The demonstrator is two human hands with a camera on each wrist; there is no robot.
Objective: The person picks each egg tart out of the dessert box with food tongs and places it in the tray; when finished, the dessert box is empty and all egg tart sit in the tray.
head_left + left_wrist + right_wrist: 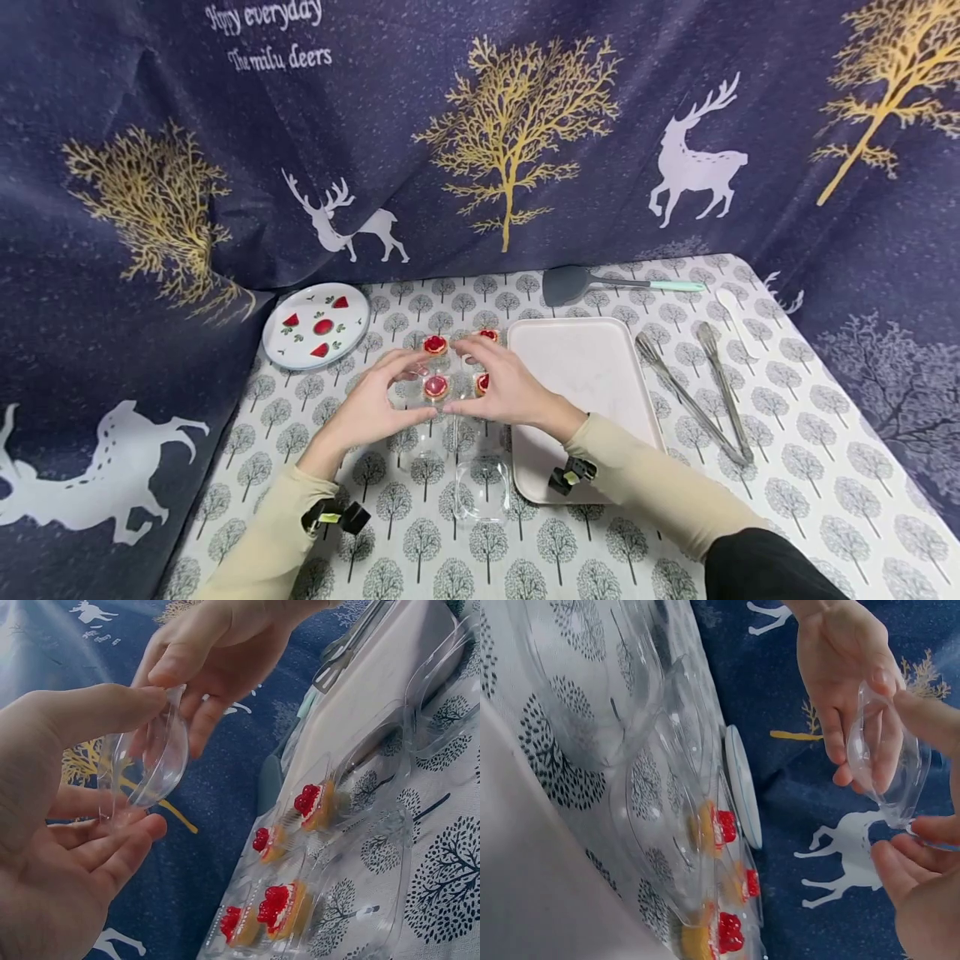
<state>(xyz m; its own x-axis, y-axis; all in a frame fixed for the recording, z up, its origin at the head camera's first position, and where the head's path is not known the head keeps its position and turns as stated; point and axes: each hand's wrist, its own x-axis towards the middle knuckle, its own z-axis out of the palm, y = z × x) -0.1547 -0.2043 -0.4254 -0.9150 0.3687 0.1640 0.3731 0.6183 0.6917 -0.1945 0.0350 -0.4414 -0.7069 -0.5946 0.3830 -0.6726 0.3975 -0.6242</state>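
Watching remotely, I'm seeing a thin, curved shell of colourless, glossy plastic (169,766) catching light above the counter (420,543), near red-topped tartlets (435,345). The left hand (377,400) and right hand (507,385) are pinching its edges, thumbs and fingers partly spread.

We see thin plastic in clear cover (162,778), glossy with bright glints; box (375,889) likewise clear, shiny plastic. Tart toppings (277,901) look wet-glossy to us. Tray (577,392) smooth, matt. Plate (307,302) smooth, glazed-looking. Tongs (726,390) shiny metal. Spatula head (566,286) matt; spoon (737,323) smooth, plastic-looking. Tablecloth (540,575) matt woven cloth; we read wall hanging (360,125) as cloth, creased.
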